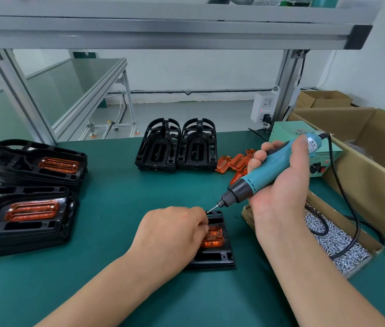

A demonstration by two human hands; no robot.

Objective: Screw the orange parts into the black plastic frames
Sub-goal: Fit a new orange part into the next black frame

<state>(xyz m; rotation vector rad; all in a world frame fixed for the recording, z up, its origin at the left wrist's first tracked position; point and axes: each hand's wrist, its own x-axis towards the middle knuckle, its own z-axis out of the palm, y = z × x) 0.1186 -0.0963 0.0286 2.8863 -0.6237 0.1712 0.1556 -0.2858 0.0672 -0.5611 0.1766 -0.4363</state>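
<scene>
Forearms come in low over the green mat [106, 232]. The left hand [172, 234] sits knuckles-up, fingers curled down gripping the black frame [217, 257], which lies flat at centre-front; what the fingertips pinch is hidden. The orange part [213, 239] shows seated in the frame, just right of those knuckles. The right hand [279, 185] is wrapped around the electric screwdriver [270, 167], tilted, bit at the frame's far edge. Tight on the right: the screw box [338, 241] rim sits just beside the frame, with the cable [352, 223] looping over it. On the left, open mat runs to the finished stacks [24, 220]. Behind, there's clear mat up to the empty frames [177, 147] and loose orange parts [234, 162].
</scene>
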